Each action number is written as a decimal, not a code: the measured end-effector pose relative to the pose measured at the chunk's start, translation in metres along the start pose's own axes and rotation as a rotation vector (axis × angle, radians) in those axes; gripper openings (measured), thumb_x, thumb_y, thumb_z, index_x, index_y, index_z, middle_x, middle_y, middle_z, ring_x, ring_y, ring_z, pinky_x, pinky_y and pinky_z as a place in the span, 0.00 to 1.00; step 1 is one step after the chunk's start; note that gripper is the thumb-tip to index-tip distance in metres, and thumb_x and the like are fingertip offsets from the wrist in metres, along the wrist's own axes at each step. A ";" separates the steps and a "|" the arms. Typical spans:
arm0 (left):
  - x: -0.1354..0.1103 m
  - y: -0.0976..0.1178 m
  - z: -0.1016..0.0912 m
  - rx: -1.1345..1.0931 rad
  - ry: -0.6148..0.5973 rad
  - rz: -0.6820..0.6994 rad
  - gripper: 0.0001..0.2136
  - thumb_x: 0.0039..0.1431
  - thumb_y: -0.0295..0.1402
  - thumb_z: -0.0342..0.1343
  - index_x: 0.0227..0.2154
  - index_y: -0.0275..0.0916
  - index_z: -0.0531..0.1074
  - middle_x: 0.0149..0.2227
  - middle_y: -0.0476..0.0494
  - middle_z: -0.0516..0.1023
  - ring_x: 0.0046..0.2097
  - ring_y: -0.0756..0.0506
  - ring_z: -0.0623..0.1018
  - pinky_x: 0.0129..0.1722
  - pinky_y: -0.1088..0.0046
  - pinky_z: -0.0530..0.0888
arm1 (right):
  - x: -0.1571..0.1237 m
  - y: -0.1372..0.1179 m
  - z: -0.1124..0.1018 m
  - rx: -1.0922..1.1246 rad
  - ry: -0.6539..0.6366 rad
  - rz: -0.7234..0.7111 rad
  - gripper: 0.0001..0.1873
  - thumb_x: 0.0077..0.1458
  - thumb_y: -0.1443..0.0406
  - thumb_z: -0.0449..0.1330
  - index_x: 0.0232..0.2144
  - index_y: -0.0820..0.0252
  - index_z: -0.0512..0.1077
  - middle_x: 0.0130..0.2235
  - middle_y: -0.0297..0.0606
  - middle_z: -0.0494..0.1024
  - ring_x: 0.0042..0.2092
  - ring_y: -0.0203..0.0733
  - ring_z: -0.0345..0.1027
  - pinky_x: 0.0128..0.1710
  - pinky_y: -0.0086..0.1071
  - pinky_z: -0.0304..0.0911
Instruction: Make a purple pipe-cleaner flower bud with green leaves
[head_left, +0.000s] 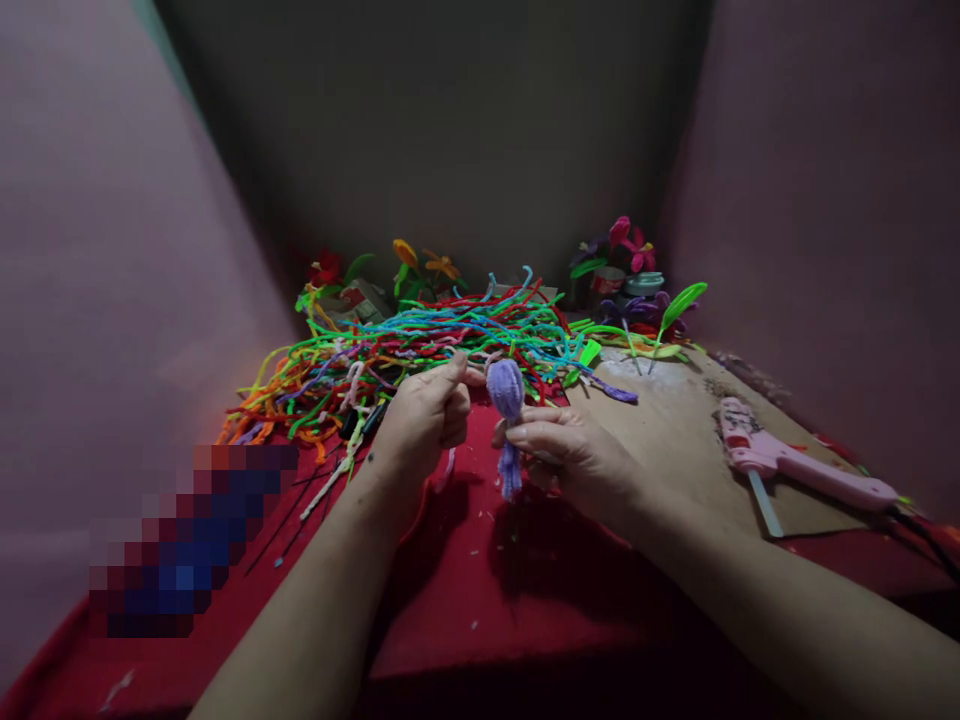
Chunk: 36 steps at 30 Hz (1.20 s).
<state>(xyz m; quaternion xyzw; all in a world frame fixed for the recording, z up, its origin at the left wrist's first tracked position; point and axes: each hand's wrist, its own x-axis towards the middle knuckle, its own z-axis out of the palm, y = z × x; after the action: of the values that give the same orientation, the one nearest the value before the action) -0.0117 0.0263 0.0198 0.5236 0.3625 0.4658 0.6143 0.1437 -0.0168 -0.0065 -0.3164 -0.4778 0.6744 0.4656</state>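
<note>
Right hand (566, 446) holds purple bundle (505, 390) over red cloth (457, 620); backdrop (450, 130) perhaps grey.

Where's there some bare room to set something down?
Cardboard between the right hand and the glue gun looks bare; so, apart from scraps, does the red cloth between the left arm and right arm. It's crowded behind the left hand, where fuzzy stems pile up.

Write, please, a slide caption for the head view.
Right hand holding a purple fuzzy bundle over red cloth, left hand beside it, colourful stems heaped behind.
</note>
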 end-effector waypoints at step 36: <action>-0.016 -0.032 0.033 1.198 0.191 0.601 0.08 0.59 0.27 0.44 0.35 0.39 0.69 0.29 0.47 0.72 0.29 0.50 0.71 0.30 0.76 0.62 | 0.009 0.000 -0.007 0.001 0.276 -0.221 0.13 0.41 0.60 0.64 0.30 0.62 0.76 0.17 0.25 0.60 0.19 0.26 0.42 0.19 0.27 0.38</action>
<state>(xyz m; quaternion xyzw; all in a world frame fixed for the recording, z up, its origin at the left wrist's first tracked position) 0.0210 0.0007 -0.0063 0.8083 0.4496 0.3793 0.0269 0.1463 -0.0061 -0.0083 -0.3515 -0.4410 0.5695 0.5980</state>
